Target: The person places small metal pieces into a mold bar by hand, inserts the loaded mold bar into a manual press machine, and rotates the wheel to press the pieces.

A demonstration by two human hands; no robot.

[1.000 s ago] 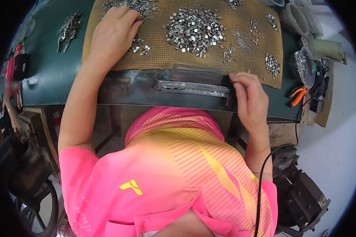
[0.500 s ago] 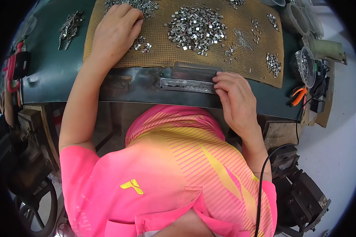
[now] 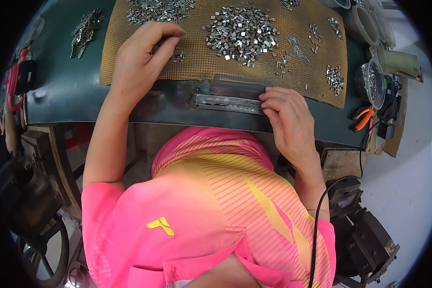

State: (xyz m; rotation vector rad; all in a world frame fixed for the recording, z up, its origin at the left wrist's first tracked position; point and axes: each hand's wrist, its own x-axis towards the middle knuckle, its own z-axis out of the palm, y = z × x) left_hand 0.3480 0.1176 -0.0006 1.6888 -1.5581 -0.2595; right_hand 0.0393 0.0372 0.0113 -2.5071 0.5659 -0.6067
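My left hand [image 3: 140,62] is above the left part of a brown ribbed mat [image 3: 192,67], its fingers curled and thumb drawn toward the forefinger. Whatever is between the fingertips is too small to make out. Beyond it lies a heap of small metal pins [image 3: 158,10]; a few shiny bits are partly hidden under the hand. My right hand [image 3: 288,115] pinches the right end of a long, narrow metal jig [image 3: 228,102] at the table's near edge. Small parts seem to sit along the jig's slot. Behind it lies a dark flat bar [image 3: 237,87].
A large heap of square metal pieces [image 3: 242,36] covers the mat's middle, with smaller piles to its right. Linked metal strips [image 3: 86,31] lie at left, near a red-and-black tool [image 3: 24,79]. Clear tubs [image 3: 373,84] and orange-handled pliers [image 3: 363,118] stand at right; a black cable [image 3: 321,201] hangs down.
My left hand has drawn back from the pin heap, nearer to me and slightly right. The right hand stays at the jig's end.
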